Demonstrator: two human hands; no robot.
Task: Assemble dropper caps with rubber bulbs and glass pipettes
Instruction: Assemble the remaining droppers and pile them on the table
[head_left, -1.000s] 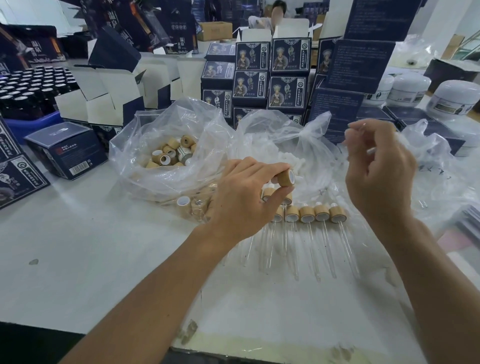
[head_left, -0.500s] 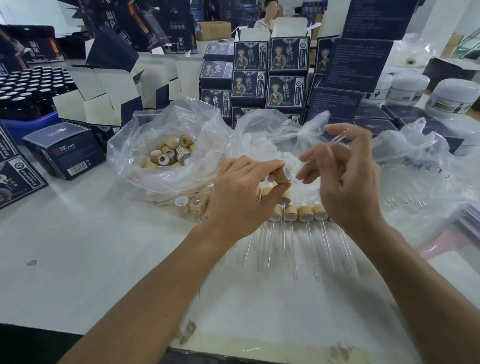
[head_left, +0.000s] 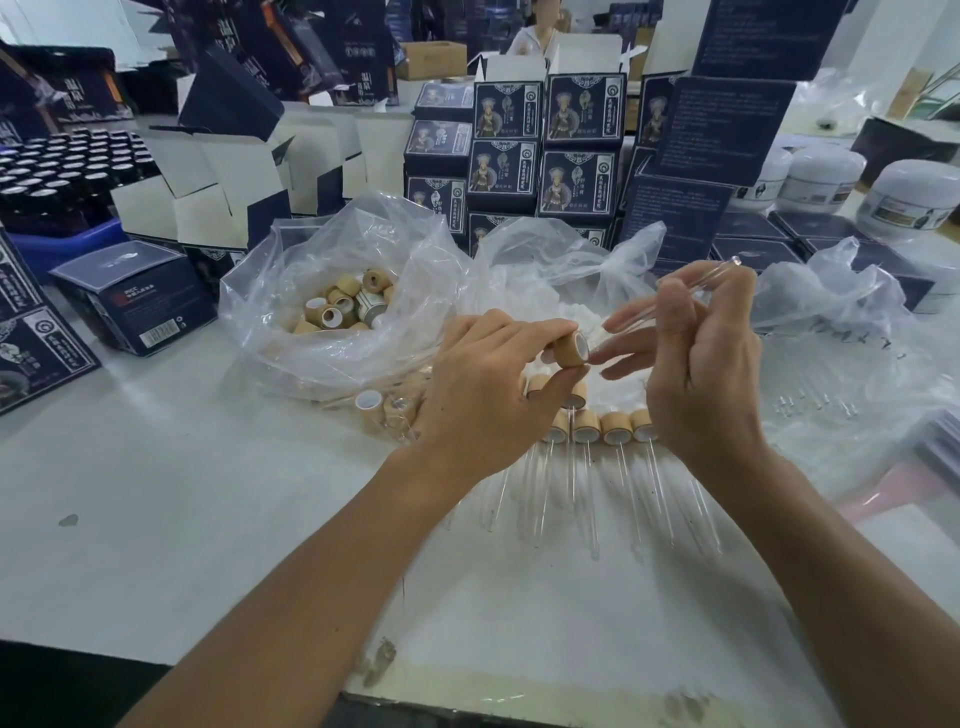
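1. My left hand (head_left: 483, 395) pinches a bamboo-coloured dropper cap (head_left: 571, 351) between thumb and forefinger, the cap lying on its side with its white-lined open mouth turned toward my right hand.
2. My right hand (head_left: 696, 374) holds a glass pipette (head_left: 675, 299) between curled thumb and upper fingers. The tube slants from its rounded end, up beyond my fingertips, down toward the cap's mouth. The lower tip is just beside the mouth; I cannot tell whether it has entered.
3. The lower fingers (head_left: 623, 358) of my right hand extend straight toward the cap and touch or nearly touch its rim.
4. Both hands are close together above the white table (head_left: 182, 493), wrists apart.
5. Directly beneath the hands lies a row of assembled droppers (head_left: 615, 428), caps side by side, glass tubes pointing toward me.
6. Behind the hands sits an open clear bag of white rubber bulbs (head_left: 540, 296); individual bulbs are blurred.
7. Left of that, a second clear plastic bag (head_left: 311, 291) holds loose bamboo caps (head_left: 343, 306). A few more caps (head_left: 384, 408) lie at its near edge by my left wrist.
8. To the right, a flattened clear bag (head_left: 841, 322) lies on the table, with loose pipettes (head_left: 810, 402) near it.
9. Farther back: stacked dark blue printed cartons (head_left: 540, 150), open white-lined boxes (head_left: 208, 187), white jars (head_left: 914, 197) at right, and dark capped bottles (head_left: 57, 171) in a blue tray at left.
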